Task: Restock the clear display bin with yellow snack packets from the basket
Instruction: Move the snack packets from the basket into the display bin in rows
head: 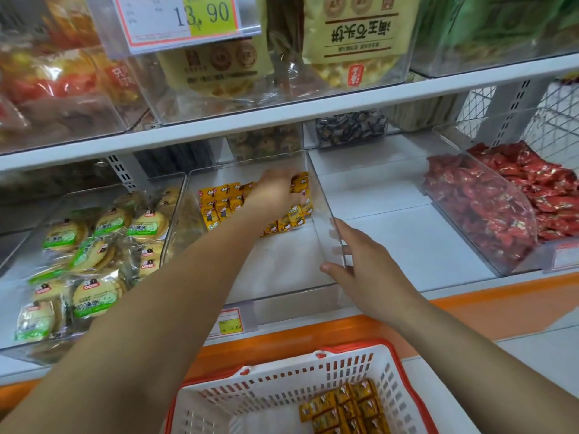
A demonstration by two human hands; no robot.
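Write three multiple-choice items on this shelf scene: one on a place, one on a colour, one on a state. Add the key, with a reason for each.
1. The left hand is: A. on the floor; B. inside the clear bin, at the yellow packets; C. on a cart handle.
2. The right-hand bin's packets are: A. red; B. blue; C. black.
3. The right hand: A. hangs idle; B. holds a phone; C. grips the clear bin's side wall.
Key: 1 B, it reaches to the packets at the bin's back. 2 A, the whole heap is red. 3 C, thumb and fingers close on the wall's front edge.
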